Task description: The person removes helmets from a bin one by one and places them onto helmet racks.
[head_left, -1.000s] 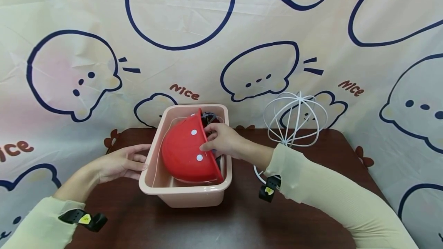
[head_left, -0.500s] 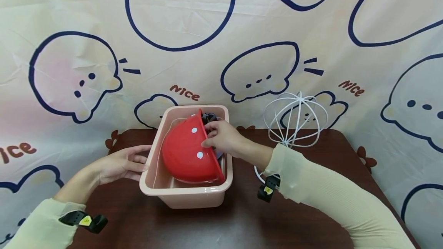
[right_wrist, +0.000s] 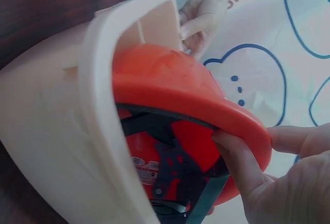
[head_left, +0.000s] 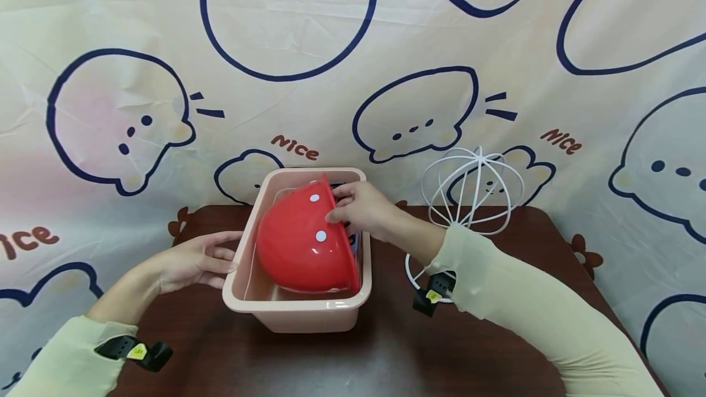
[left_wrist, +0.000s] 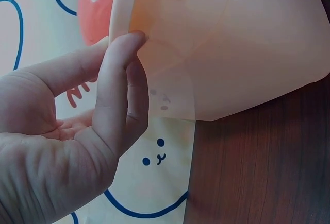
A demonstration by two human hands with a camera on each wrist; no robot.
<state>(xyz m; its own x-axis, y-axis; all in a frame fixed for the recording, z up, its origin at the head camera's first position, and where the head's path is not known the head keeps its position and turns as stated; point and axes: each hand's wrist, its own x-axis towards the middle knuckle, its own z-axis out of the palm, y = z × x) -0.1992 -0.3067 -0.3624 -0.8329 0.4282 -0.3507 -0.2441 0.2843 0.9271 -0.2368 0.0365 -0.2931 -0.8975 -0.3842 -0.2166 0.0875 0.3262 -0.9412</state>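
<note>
A red helmet (head_left: 300,244) with white dots lies on its side in a pale pink plastic bin (head_left: 303,318), its open side facing right. My right hand (head_left: 364,208) pinches the helmet's rim. In the right wrist view the thumb and a finger lie on either side of that rim, and the black inner straps (right_wrist: 172,165) show inside the shell. My left hand (head_left: 190,263) grips the bin's left rim. From the left wrist view, the thumb and fingertips meet at the bin's edge (left_wrist: 122,7).
A white wire stand (head_left: 474,192) with a round cage top and a ring base is on the brown table (head_left: 441,348), partly behind my right forearm. A cartoon-printed cloth (head_left: 309,109) hangs close behind the bin.
My right hand has shifted slightly up and to the right, and the helmet's rim has tipped a little with it. The left hand and the bin stay put.
</note>
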